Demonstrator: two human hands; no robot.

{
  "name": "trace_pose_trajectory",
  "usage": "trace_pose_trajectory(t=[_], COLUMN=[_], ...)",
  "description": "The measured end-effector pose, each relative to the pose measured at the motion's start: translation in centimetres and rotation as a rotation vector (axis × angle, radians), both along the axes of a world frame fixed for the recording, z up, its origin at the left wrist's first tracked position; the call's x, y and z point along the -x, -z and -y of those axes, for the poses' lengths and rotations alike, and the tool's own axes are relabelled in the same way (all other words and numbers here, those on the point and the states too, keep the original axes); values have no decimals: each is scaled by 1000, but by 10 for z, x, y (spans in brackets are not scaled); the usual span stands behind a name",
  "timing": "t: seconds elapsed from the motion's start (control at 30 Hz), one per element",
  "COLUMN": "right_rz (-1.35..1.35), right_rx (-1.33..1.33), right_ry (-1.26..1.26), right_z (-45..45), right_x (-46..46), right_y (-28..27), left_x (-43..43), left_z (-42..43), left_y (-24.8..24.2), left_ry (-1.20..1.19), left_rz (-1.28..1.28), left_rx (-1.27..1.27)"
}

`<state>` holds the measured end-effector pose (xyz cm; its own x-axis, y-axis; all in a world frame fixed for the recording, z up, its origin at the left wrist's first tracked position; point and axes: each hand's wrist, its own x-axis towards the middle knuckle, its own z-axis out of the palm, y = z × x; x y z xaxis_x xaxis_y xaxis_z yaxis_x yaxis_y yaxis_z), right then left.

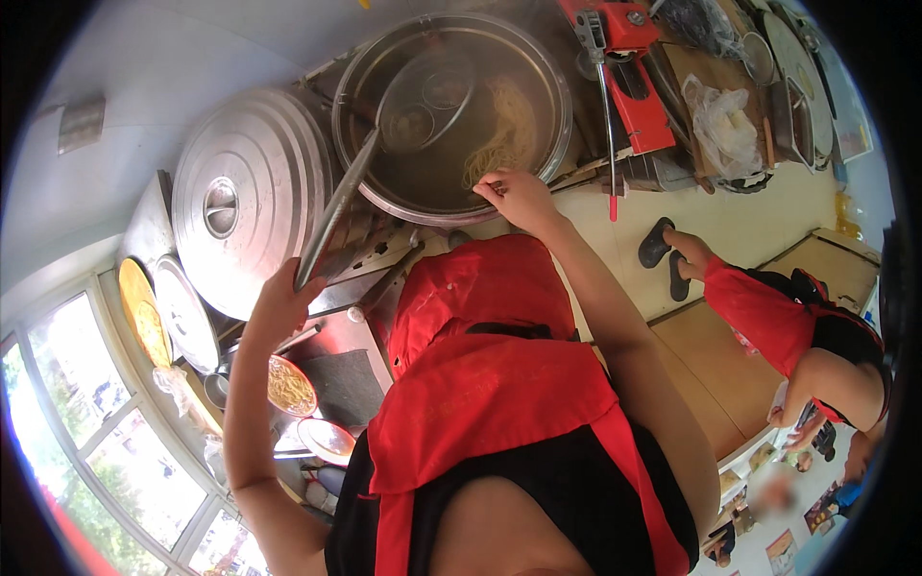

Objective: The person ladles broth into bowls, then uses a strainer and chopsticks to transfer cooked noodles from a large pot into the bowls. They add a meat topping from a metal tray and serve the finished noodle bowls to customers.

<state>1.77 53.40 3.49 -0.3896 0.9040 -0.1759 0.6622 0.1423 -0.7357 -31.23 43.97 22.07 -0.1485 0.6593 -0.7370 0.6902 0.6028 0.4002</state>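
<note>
A wide metal pot (560, 147) of dark, steaming liquid stands before me. Pale noodles (508, 133) lie in a long bundle on its right side. My left hand (281, 302) grips a long metal handle (342, 198) that slants up into the pot. At the handle's far end, a large oval rim (472, 90) is partly under the liquid; steam blurs what kind of utensil it is. My right hand (517, 198) hovers at the pot's near edge, fingers bent and drawn together. The noodles' near end lies beside the fingertips; whether they pinch any strands is unclear.
Left of the pot leans a big metal lid (270, 158). A red lever machine (634, 79) with a long metal lever (611, 137) stands to the right. Lower left are a noodle-filled bowl (292, 385) and another bowl (328, 441). A person in a red apron (756, 309) is at right.
</note>
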Motion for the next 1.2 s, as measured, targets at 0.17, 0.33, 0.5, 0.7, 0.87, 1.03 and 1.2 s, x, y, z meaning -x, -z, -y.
trace_pose_trajectory(t=[0.17,0.33,0.5,0.7,0.87,1.03,1.2], right_rz=[92,7,-114,-17,85,248,410], right_rx=[3,-59,-279,-338,-364,-229,-7], right_ry=[23,144,206,-6,-221,-310,-264], right_z=[-11,-20,-52,-125,-183,-208,-211], right_x=[-24,-52,-70,-53,-28,-20,-15], right_y=[12,-18,-66,-44,11,41,41], left_x=[-7,-28,-33,-45,-59,-58,-57], left_z=[-34,-67,-94,-115,-126,-129,-135], left_y=[-5,3,29,51,70,97,114], left_ry=[209,260,243,249,-12,-155,-235], left_rz=[-31,-26,55,84,232,331,355], left_rx=[77,240,356,442,512,589,606])
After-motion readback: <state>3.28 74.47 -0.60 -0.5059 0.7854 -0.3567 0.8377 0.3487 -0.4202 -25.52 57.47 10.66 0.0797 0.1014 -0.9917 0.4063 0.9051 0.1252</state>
